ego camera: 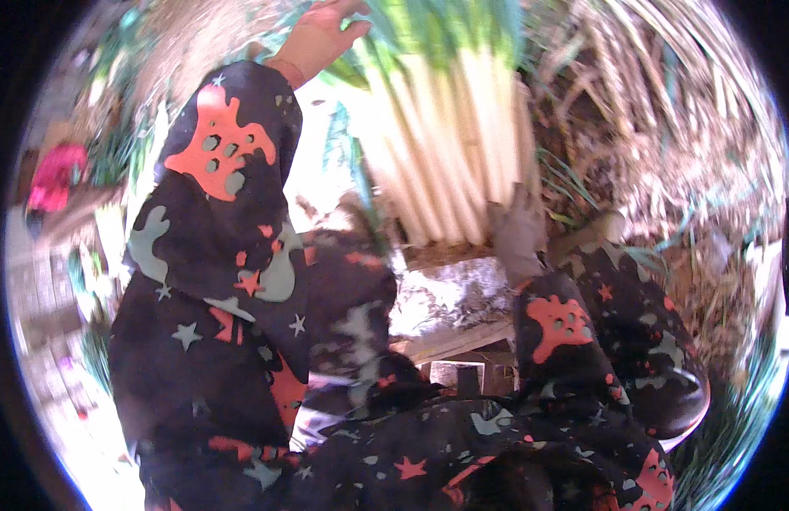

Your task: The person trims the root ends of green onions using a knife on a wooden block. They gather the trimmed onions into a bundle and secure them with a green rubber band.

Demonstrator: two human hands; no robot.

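A thick bundle of long green onions or leeks point(455, 140) lies in front of me, white stalks towards me and green leaves at the top edge. My left hand point(324, 35) reaches to the left side of the leaves, thumb and fingers apart, with nothing seen in its grasp. My right hand point(519, 236) looks greyish and lies against the lower right side of the stalks, near the root ends, with its fingers spread. Motion blur hides whether either hand presses on the bundle.
Under the root ends is a pale, dirt-strewn surface point(452, 297) with a wooden edge point(458, 342). Dry stalks and straw point(611, 128) cover the ground at right. More green leaves lie at far left, near a pink-red object point(56, 175). My patterned sleeves and legs frame the space.
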